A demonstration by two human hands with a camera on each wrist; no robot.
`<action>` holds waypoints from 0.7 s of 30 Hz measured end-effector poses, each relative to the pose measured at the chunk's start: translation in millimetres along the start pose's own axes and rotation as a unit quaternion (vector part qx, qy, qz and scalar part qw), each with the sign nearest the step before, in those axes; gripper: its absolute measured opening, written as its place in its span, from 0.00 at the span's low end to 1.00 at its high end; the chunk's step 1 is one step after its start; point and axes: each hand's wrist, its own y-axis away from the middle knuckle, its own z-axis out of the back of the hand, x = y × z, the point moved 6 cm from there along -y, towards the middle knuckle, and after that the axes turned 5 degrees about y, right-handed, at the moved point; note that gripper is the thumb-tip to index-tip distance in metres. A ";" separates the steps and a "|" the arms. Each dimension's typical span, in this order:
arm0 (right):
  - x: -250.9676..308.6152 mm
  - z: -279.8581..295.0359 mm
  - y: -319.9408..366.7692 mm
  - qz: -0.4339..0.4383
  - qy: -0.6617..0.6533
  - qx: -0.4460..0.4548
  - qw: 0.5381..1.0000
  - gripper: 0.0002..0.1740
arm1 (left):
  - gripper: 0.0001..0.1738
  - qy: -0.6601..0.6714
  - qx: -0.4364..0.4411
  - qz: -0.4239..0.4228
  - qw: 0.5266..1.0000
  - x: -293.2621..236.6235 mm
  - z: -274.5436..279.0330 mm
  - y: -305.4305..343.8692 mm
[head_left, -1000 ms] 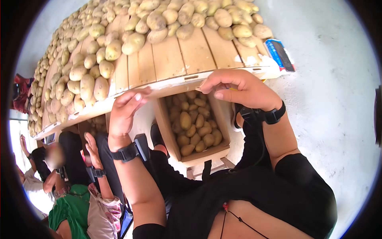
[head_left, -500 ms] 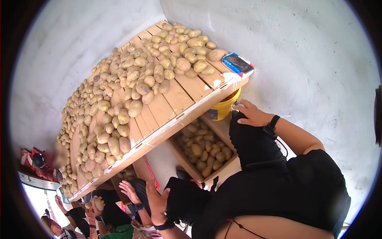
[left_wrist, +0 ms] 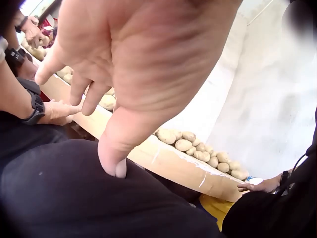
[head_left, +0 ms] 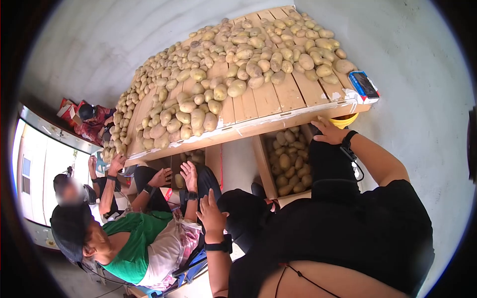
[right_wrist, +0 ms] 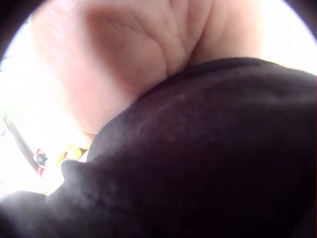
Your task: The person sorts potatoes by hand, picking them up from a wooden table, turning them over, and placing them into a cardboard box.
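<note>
My left hand (head_left: 212, 216) is held up beside my dark-clothed knee (head_left: 243, 213), fingers spread and holding nothing; its palm (left_wrist: 148, 59) fills the top of the left wrist view. On my other knee (head_left: 332, 161) rests my right hand (head_left: 330, 133), its fingers relaxed and empty, near the table's front edge. The right wrist view shows its palm (right_wrist: 124, 59) against dark cloth (right_wrist: 198, 148). Between my knees, partly beneath the table, stands a cardboard box (head_left: 266, 171) of potatoes (head_left: 284, 161).
Many potatoes (head_left: 237, 88) lie on the slatted wooden table (head_left: 278, 97), with a blue box and dark device (head_left: 365, 85) at its right corner. A yellow bucket (head_left: 344, 120) stands below. Left sits a person in green (head_left: 129, 243), others beyond.
Both hands have moved apart from the table edge over the box, the right down onto my knee, the left to beside the other knee. The head view has swung left.
</note>
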 end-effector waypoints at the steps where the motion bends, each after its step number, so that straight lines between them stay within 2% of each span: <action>1: 6.0 -2.3 -5.2 0.002 0.016 0.012 1.000 0.46 | 0.64 -0.016 0.001 0.014 1.000 -3.9 3.2 1.7; 3: 21.1 -1.5 -7.5 0.016 0.077 0.028 0.996 0.47 | 0.65 0.000 -0.002 0.034 0.999 -4.0 -0.2 6.9; 7: 2.3 -18.8 -13.2 0.035 0.065 0.040 0.996 0.51 | 0.68 0.056 -0.005 0.028 0.998 -17.1 -6.4 2.4; 11: 0.8 -4.1 10.9 0.028 0.044 0.054 0.997 0.51 | 0.70 0.070 -0.001 0.031 0.997 -41.0 -4.5 -13.2; 16: -6.3 8.4 40.1 0.033 0.047 0.033 0.998 0.50 | 0.74 0.073 0.040 -0.009 0.996 -68.2 -8.8 -47.1; 20: -31.1 9.9 57.2 0.055 0.015 -0.025 0.998 0.43 | 0.76 0.062 0.067 -0.020 0.996 -91.2 -11.6 -69.6; 21: -28.9 24.1 64.1 0.105 0.011 -0.135 0.985 0.36 | 0.76 0.052 0.070 -0.022 0.996 -94.9 -12.1 -74.9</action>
